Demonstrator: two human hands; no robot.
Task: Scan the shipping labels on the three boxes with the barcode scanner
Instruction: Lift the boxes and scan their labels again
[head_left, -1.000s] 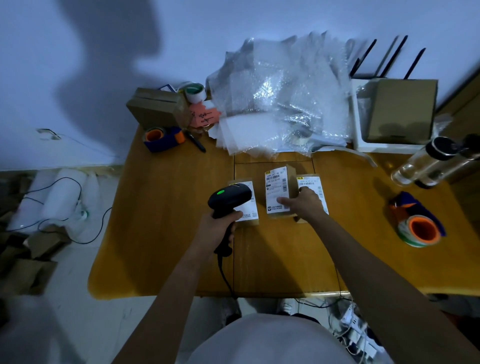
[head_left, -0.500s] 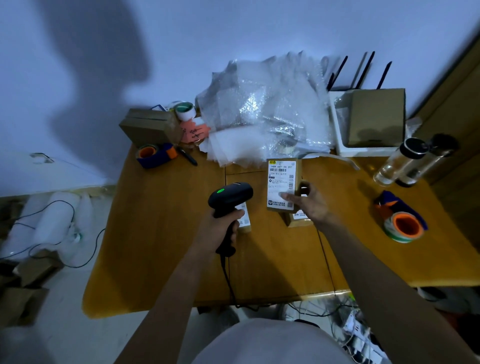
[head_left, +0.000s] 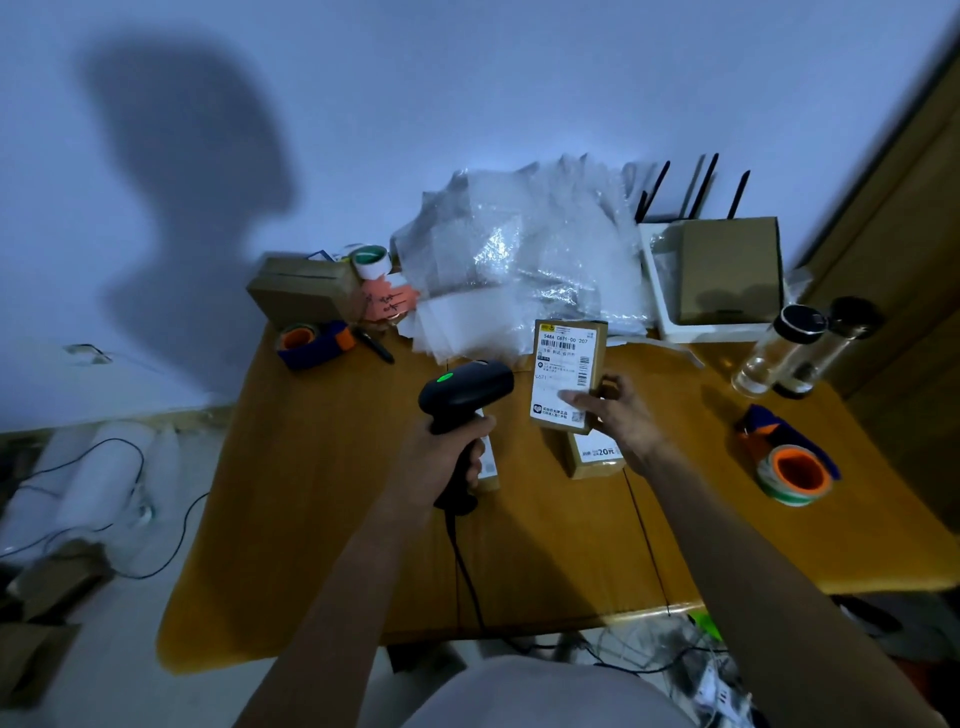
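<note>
**A:** Start big. What carried everything?

**B:** A wooden table (head_left: 322, 519) filled the middle of the frame, with a heap of bubble wrap (head_left: 519, 260) at its upper edge. Three small cardboard boxes sat around centre frame. The lifted box (head_left: 569, 376) was raised off the table, just right of centre, its long axis running up and down the frame and its shipping label (head_left: 563, 374) turned toward the camera.

**B:** Below it a second box (head_left: 595, 457) lay flat on the table. The third box (head_left: 488, 462) was mostly hidden behind the left hand.

**A:** And the hands?

**B:** The right hand (head_left: 618, 415) gripped the lifted box at its lower right corner, thumb across the label's lower part. The left hand (head_left: 449, 447) was clenched around the grip of the black barcode scanner (head_left: 465, 389), green light showing on top.

**A:** The relation that mattered?

**B:** The scanner's head sat just left of the label and at about its height, near but not touching. The nose seemed aimed up-frame rather than at the label, so I judged the next move needed the left wrist turned right, or the box tilted toward it.
</note>
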